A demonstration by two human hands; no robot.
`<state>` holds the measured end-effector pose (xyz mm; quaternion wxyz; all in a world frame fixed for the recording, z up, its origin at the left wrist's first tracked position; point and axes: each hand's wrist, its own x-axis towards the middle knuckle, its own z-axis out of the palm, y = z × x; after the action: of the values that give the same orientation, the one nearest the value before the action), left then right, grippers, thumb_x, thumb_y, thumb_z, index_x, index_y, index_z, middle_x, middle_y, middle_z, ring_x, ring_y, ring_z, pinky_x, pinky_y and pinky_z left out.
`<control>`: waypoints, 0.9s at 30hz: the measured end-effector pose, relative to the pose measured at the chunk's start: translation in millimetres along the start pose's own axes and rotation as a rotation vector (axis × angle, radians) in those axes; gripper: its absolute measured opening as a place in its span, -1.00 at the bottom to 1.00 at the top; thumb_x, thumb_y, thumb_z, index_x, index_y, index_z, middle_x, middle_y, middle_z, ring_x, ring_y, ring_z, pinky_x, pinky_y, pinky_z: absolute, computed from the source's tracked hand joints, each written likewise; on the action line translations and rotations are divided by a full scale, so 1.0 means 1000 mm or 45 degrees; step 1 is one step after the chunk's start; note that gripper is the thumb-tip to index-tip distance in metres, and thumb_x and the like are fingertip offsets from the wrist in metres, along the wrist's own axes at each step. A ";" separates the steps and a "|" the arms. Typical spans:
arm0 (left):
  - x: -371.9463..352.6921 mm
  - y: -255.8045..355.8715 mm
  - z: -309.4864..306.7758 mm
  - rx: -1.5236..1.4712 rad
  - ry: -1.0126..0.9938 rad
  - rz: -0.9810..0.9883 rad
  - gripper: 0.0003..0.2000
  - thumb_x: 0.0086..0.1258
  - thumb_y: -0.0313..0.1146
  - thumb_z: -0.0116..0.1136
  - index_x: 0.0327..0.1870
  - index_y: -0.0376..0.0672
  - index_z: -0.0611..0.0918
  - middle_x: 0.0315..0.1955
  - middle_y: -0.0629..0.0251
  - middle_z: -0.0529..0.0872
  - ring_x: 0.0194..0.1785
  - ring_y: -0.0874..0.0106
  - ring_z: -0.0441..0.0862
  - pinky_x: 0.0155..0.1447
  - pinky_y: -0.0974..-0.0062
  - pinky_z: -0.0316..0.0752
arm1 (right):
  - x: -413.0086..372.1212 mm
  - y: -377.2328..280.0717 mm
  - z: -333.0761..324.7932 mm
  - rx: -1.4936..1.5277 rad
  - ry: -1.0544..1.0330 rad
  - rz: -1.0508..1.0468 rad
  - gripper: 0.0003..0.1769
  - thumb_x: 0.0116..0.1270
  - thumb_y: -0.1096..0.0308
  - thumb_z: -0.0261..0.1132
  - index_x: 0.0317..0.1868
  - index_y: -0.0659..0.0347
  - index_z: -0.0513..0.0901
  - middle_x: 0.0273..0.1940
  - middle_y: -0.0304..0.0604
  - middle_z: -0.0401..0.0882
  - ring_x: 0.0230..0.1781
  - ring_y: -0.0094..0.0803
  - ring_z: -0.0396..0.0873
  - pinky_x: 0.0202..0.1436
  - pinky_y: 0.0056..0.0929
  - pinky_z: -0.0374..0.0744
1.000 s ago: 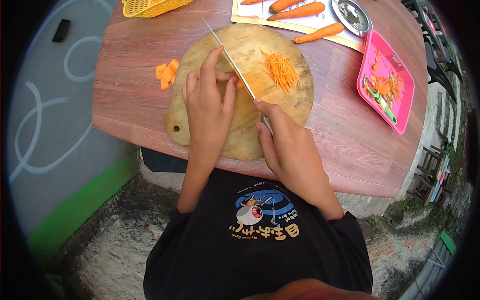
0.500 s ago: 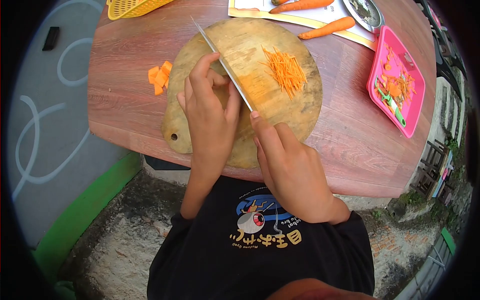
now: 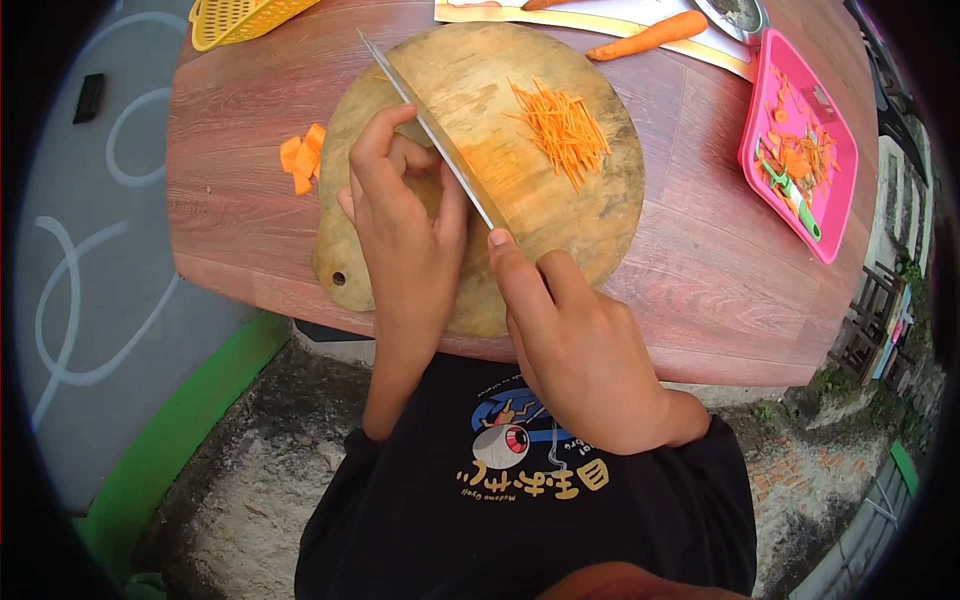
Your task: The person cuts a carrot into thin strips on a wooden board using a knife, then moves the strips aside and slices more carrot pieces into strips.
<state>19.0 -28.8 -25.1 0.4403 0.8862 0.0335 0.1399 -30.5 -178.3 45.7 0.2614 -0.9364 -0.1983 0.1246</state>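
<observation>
A round wooden cutting board (image 3: 590, 235) with a holed handle lies in front of me. My right hand (image 3: 585, 345) is wrapped round the handle of a kitchen knife (image 3: 440, 138), whose long blade slants up and left over the board. My left hand (image 3: 405, 235) is at the blade's left side, fingers bent and apart. Its index fingertip and thumb reach the blade; I see nothing held in it, though the palm side is partly hidden. To the right of the blade sits a pile of carrot shreds (image 3: 565, 130). Orange carrot pieces (image 3: 302, 157) lie on the table left of the board.
On the wooden table (image 3: 240, 230), a pink tray (image 3: 748, 150) at the right holds carrot scraps and a green-handled peeler (image 3: 795, 200). A whole carrot (image 3: 650, 35) lies behind the board, near a metal bowl (image 3: 738, 15). A yellow basket (image 3: 235, 22) stands at the far left.
The view has shifted slightly, moving the board and table a little up and left. Both hands and the knife keep nearly the same pose over the board.
</observation>
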 end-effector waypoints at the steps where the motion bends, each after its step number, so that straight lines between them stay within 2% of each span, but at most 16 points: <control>1: 0.000 0.000 0.000 0.003 -0.001 0.002 -0.47 0.41 -0.51 0.35 0.36 -0.13 0.43 -0.33 0.41 0.53 -0.10 0.37 0.55 0.14 0.23 0.18 | 0.000 -0.001 -0.001 0.030 -0.014 0.048 -0.40 0.38 0.53 0.28 0.44 0.23 0.47 -0.24 -0.03 0.47 -0.52 -0.04 0.65 -0.48 -0.11 0.66; 8: 0.001 0.002 0.000 -0.017 -0.009 0.006 -0.48 0.42 -0.54 0.32 0.36 -0.15 0.40 -0.38 0.40 0.56 -0.17 0.37 0.57 0.13 0.21 0.17 | 0.007 -0.003 0.000 -0.027 -0.043 0.048 -0.37 0.35 0.55 0.27 0.45 0.24 0.46 -0.26 0.00 0.48 -0.51 -0.01 0.65 -0.48 -0.11 0.66; 15: 0.001 -0.001 0.002 -0.064 0.006 0.075 -0.49 0.41 -0.57 0.30 0.34 -0.16 0.39 -0.41 0.38 0.56 -0.23 0.38 0.60 0.11 0.21 0.21 | 0.018 0.000 0.005 0.155 0.051 0.057 -0.39 0.37 0.55 0.24 0.45 0.21 0.47 -0.26 0.03 0.50 -0.50 0.04 0.65 -0.47 -0.10 0.66; 18: -0.001 0.001 0.002 -0.205 -0.005 -0.036 -0.47 0.41 -0.59 0.29 0.35 -0.17 0.36 -0.42 0.37 0.56 -0.25 0.38 0.60 0.09 0.22 0.25 | 0.010 -0.007 -0.003 0.120 0.016 0.065 -0.39 0.36 0.55 0.24 0.44 0.20 0.47 -0.27 0.04 0.50 -0.49 0.04 0.66 -0.47 -0.09 0.66; 20: 0.000 0.003 0.001 -0.064 -0.001 0.028 -0.44 0.38 -0.62 0.30 0.35 -0.18 0.33 -0.44 0.36 0.55 -0.27 0.38 0.59 0.07 0.27 0.31 | 0.010 -0.007 -0.002 0.096 -0.010 0.072 -0.38 0.35 0.54 0.24 0.44 0.19 0.47 -0.27 0.04 0.50 -0.48 0.05 0.66 -0.47 -0.08 0.66; 24: 0.000 0.004 0.001 -0.149 -0.009 -0.005 -0.41 0.34 -0.64 0.30 0.35 -0.18 0.32 -0.43 0.36 0.55 -0.28 0.38 0.58 0.04 0.31 0.37 | 0.023 -0.003 0.007 0.072 0.003 0.063 -0.38 0.36 0.54 0.21 0.45 0.18 0.44 -0.27 0.05 0.51 -0.46 0.05 0.67 -0.46 -0.07 0.66; 27: 0.001 -0.006 0.001 -0.103 0.004 0.080 -0.40 0.30 -0.65 0.29 0.34 -0.18 0.31 -0.42 0.33 0.56 -0.27 0.37 0.58 0.00 0.35 0.40 | 0.017 -0.011 0.001 0.092 0.020 0.056 -0.38 0.37 0.54 0.20 0.45 0.19 0.43 -0.27 0.07 0.51 -0.44 0.05 0.68 -0.45 -0.08 0.67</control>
<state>21.0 -25.3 -30.2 0.4712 0.8681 0.0007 0.1564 -19.0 -161.5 48.9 0.2938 -0.9314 -0.1710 0.1300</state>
